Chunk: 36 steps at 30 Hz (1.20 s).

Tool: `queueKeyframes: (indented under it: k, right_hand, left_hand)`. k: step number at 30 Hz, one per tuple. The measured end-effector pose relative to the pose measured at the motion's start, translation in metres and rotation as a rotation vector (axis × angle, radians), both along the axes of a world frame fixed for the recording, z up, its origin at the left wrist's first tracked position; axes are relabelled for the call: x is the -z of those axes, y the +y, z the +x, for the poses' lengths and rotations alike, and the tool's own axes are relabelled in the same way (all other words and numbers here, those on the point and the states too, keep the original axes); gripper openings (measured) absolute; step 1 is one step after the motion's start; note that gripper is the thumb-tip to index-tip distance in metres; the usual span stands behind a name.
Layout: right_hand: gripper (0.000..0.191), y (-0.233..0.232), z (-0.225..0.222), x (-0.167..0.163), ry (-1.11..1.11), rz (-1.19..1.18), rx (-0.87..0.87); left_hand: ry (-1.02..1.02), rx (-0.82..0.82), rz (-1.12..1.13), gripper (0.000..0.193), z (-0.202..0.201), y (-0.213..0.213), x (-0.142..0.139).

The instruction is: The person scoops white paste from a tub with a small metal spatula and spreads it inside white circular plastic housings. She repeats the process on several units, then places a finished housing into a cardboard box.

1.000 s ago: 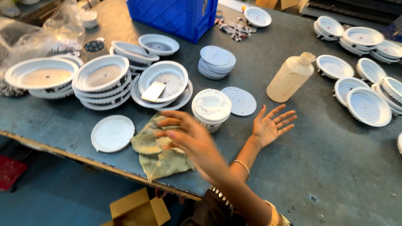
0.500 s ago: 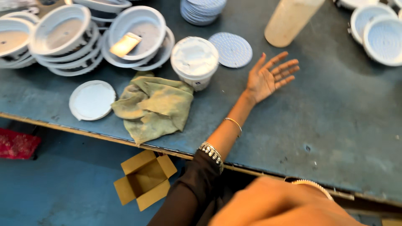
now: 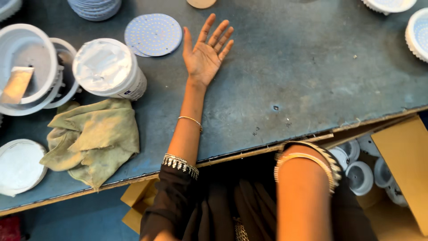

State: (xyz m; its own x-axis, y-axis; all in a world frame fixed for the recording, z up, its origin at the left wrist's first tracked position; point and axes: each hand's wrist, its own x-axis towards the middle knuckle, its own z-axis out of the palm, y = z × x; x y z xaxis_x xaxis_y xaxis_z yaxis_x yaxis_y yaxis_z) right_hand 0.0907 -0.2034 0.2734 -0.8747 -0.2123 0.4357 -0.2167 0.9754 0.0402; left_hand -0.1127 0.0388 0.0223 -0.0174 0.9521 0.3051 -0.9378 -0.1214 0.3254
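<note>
On the grey-blue worktable [image 3: 312, 80] that fills most of the view, your left hand [image 3: 206, 56] lies flat with the palm up and the fingers spread, holding nothing. Your left forearm runs back from it to the near edge of the table, with a thin bangle at the wrist and a beaded cuff at the end of the black sleeve.

Your right arm [image 3: 303, 196] rises at the bottom of the view, below the table edge, with a gold bangle around it; the right hand is out of the frame, so you cannot tell from here how it stands.

To the left of your forearm, a crumpled olive cloth [image 3: 96, 138] lies near the table edge, apart from the arm. Behind the cloth stands a white tub with a foil-covered top [image 3: 107, 69], tilted on its side and just beside a stack of white round housings [image 3: 31, 67] at the left edge. A white round cover [image 3: 18, 165] lies left of the cloth.

Nearest to your open hand is a flat round LED disc [image 3: 154, 33], pale blue with rows of small dots, just beside your thumb but not touching it. Beyond it sits a stack of similar discs [image 3: 94, 8].

Under the table at the right, a cardboard box [image 3: 401, 160] holds more white housings [image 3: 360, 176].
</note>
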Motion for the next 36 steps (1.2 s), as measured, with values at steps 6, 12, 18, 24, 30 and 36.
queueKeyframes:
  k: [6,12,18,24,30,36]
  right_hand:
    - [0.047,0.003,0.039,0.009,-0.112,0.04,0.155]
    - [0.052,0.013,0.106,-0.016,-0.308,-0.041,0.187]
    - [0.055,0.031,0.16,0.0,-0.241,-0.954,0.565]
    - [0.032,0.048,0.276,0.188,0.023,-1.7,1.086]
    - [0.024,0.063,0.485,0.405,0.443,-1.506,1.691]
    - [0.054,0.072,0.537,0.49,-0.123,-1.62,1.9]
  left_hand:
    - [-0.029,0.021,0.048,0.081,-0.007,-0.002,-0.003]
    - [0.053,0.07,0.111,0.077,-0.003,-0.002,0.0]
    - [0.2,0.076,-0.049,0.073,-0.002,-0.018,-0.011]
    - [0.454,-0.047,-0.205,0.068,0.016,-0.049,-0.041]
    - [0.948,-0.101,-0.041,0.052,0.067,-0.084,-0.04]
    - [1.449,-0.135,-0.288,0.029,0.15,-0.153,-0.032]
